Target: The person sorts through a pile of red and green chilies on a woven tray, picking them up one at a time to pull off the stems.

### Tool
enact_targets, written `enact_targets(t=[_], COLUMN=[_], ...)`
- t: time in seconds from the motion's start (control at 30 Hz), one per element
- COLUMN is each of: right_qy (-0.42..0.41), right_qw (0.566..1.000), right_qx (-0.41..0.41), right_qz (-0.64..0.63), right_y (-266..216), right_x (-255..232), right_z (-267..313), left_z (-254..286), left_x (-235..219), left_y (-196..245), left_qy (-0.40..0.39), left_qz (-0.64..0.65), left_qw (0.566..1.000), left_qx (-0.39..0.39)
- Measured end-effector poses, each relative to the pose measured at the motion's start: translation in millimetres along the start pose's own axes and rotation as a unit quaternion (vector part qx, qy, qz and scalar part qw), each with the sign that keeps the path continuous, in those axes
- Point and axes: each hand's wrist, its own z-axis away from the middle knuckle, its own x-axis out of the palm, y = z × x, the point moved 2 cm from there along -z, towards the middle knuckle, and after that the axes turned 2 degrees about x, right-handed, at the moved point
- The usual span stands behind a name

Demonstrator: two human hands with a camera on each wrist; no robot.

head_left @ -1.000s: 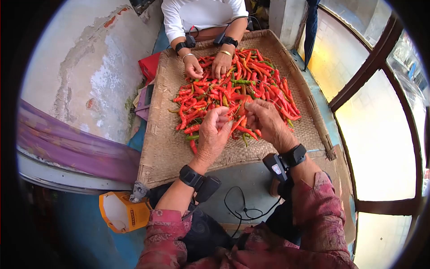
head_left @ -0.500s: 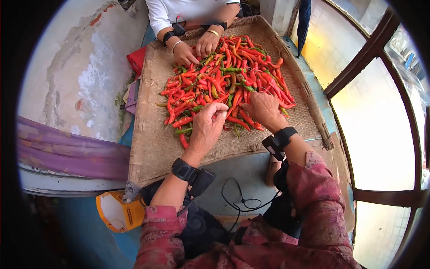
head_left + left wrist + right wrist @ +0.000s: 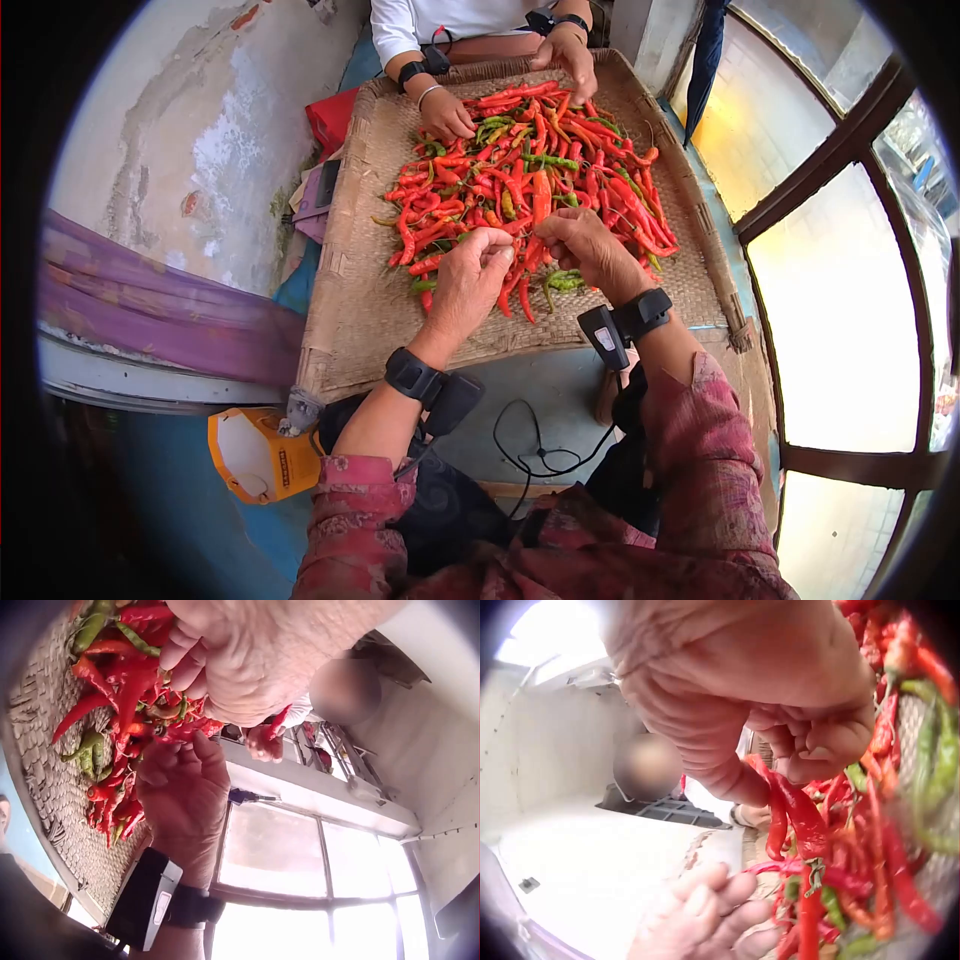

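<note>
A heap of red chili peppers [image 3: 620, 200], with some green ones mixed in, lies in a shallow woven tray [image 3: 345, 300]. My right hand [image 3: 595, 250] is over the near side of the heap. In the right wrist view, its thumb and fingers pinch a red chili pepper [image 3: 802, 817], whose green stem end points down. My left hand [image 3: 465, 285] hovers just to the left, close to the right fingertips. Its fingers [image 3: 739, 911] are loosely bent in the right wrist view, with nothing between them.
Across the tray, another person has one hand [image 3: 447, 115] at the heap and the other hand [image 3: 570, 60] raised near the far rim. An orange box [image 3: 265, 455] stands below the tray's left corner. A folded umbrella [image 3: 705, 70] hangs by the windows on the right.
My right hand has drawn back from the heap toward the left hand, now pinching a red chili pepper. The other person's hands have moved apart, one lifting to the far right.
</note>
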Motion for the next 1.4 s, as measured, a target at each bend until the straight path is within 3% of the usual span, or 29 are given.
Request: enact_targets(t=[0.03,0.13,0.2,0.3,0.53,0.63,0.7,0.77,0.83,0.87,0.9,0.93,0.97,1.03,1.07,1.1,1.17,1.2,1.23,1.3,1.4], right_qy=[-0.017,-0.026,-0.046,-0.006,0.035,0.049,0.056,0.155,0.145,0.115,0.083,0.015,0.013,-0.055,-0.051,-0.053,-0.057,-0.050,-0.043,-0.045,0.044], right_qw=[0.992,0.991,0.991,0.994,0.992,0.993,0.994,0.975,0.978,0.976,0.943,0.939,0.917,0.904,0.905,0.912,0.917,0.918,0.919,0.925,0.899], right_qx=[-0.001,-0.010,-0.024,-0.054,-0.088,-0.091,-0.084,-0.138,-0.128,-0.156,-0.178,-0.162,-0.219,-0.244,-0.242,-0.267,-0.289,-0.271,-0.253,-0.222,-0.234], right_qz=[-0.123,-0.134,-0.123,-0.090,-0.082,-0.064,-0.038,-0.075,-0.076,0.098,0.270,0.304,0.332,0.346,0.347,0.308,0.269,0.285,0.300,0.307,0.367], right_y=[-3.5,-4.7,-5.6,-11.6,-9.4,-13.8,-15.0,-15.9,-12.6,-13.7,-13.6,-15.4,-2.1,0.4,-0.2,-5.1,-11.5,-13.5,-14.2,-17.1,-23.2], right_x=[9.9,28.2,30.9,33.3,24.8,16.9,10.5,1.8,-5.4,-4.6,-3.3,4.4,10.6,22.2,23.2,23.7,19.0,13.0,7.8,-1.4,-26.2], right_z=[6.4,18.5,19.9,28.9,25.7,31.3,31.5,32.9,30.6,31.6,33.9,38.5,35.6,38.9,41.0,45.6,50.4,49.2,47.9,47.8,45.0], left_z=[-0.2,0.1,1.4,-2.0,-2.2,-3.4,-3.9,-5.9,-6.2,-9.3,-11.6,-8.1,-8.5,-8.1,-5.8,-3.3,1.7,2.8,3.2,2.4,-1.3], left_x=[-0.8,2.4,6.8,6.7,12.3,8.3,5.0,-1.2,-6.5,-9.2,-10.8,-13.4,-14.9,-14.6,-11.3,-9.5,-2.4,-0.4,0.3,-1.1,-7.9], left_y=[-1.3,-5.8,-8.1,-13.2,-11.1,-5.9,-2.0,-6.2,-19.9,-32.3,-21.0,-11.5,-3.9,10.6,12.7,16.5,16.1,14.1,11.4,10.2,7.1], left_qy=[0.001,-0.004,-0.029,-0.036,-0.027,-0.054,-0.093,-0.076,-0.060,0.026,0.111,0.142,0.137,0.063,0.009,0.009,-0.143,-0.149,-0.150,-0.127,-0.051], left_qz=[-0.001,0.040,0.094,0.046,0.022,0.019,0.009,-0.007,-0.024,-0.039,-0.053,-0.156,-0.153,-0.223,-0.203,-0.200,-0.210,-0.123,-0.123,-0.169,-0.192], left_qw=[1.000,0.999,0.991,0.998,0.999,0.998,0.987,0.987,0.986,0.997,0.992,0.975,0.976,0.955,0.962,0.962,0.965,0.980,0.980,0.969,0.976], left_qx=[0.000,-0.031,-0.094,-0.028,0.021,-0.032,-0.131,-0.141,-0.151,-0.064,0.023,0.065,0.065,0.185,0.182,0.185,0.064,0.052,0.051,0.130,0.086])
